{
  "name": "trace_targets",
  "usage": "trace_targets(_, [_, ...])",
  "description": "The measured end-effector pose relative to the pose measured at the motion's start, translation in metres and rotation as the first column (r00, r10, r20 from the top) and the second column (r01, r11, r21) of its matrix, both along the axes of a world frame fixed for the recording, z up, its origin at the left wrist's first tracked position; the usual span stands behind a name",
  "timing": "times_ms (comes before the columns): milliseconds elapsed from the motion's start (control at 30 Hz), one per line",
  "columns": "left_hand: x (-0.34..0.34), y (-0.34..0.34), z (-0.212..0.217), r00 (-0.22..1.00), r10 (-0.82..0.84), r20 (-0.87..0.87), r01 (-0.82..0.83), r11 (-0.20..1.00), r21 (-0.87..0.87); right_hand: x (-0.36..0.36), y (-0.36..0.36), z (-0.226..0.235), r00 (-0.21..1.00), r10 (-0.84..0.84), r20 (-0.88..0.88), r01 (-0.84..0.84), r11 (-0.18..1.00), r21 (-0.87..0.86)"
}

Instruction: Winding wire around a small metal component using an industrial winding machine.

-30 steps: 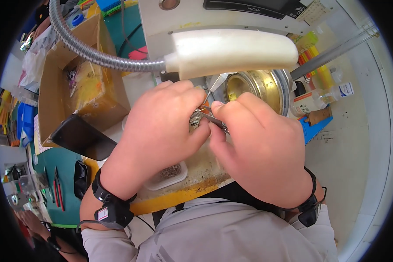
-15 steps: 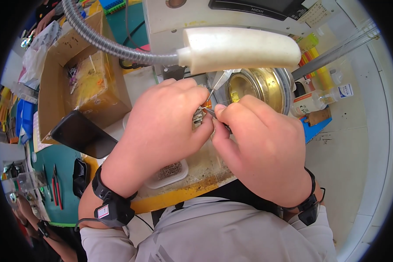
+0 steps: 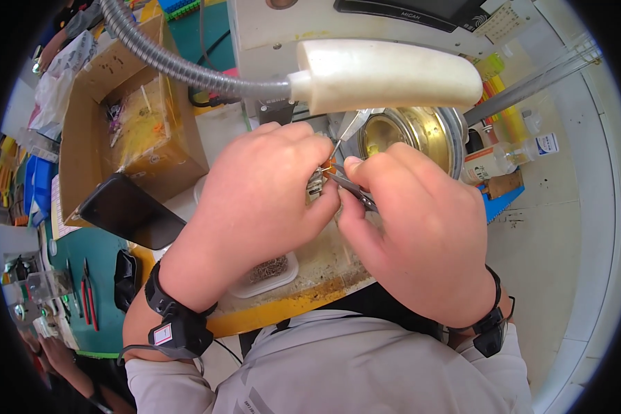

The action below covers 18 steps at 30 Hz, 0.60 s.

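Tweezers (image 3: 348,188) between both hands' grips

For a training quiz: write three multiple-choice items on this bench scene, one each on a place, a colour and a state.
1. Where is the cardboard box?
A. left of the hands
B. right of the hands
C. on the person's lap

2. What colour is the lamp head?
A. red
B. off-white
C. black

3. What is the right hand doing?
A. lying flat and open
B. pinching dark tweezers
C. holding a bottle

Answers: 1 A, the box stands at the left; 2 B, its shell is pale cream; 3 B, fingers close on the tool beside the left hand.
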<state>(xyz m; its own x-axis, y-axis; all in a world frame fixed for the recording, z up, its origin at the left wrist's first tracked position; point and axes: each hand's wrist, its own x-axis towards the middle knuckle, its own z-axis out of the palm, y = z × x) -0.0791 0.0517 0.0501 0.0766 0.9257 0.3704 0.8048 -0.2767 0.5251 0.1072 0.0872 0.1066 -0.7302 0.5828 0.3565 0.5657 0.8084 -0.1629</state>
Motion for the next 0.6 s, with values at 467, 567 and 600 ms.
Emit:
trace_targets(467, [0.000, 0.001, -0.001, 1.000, -0.001, -0.015, 0.002, 0.999, 0.032, 0.003, 0.003, -0.004, 0.999, 0.029, 0.023, -0.030, 0.998, 0.054])
trace_targets(567, [-0.001, 0.000, -0.001, 1.000, -0.005, 0.010, 0.005, 1.000, 0.004, 0.009, 0.004, -0.003, 0.992, 0.124, -0.011, -0.123, 0.992, 0.034])
trace_targets(600, [0.000, 0.000, 0.000, 1.000, -0.004, 0.013, 0.004, 1.000, 0.014, 0.010, 0.004, -0.003, 0.992, 0.119, -0.034, -0.117, 0.992, 0.044])
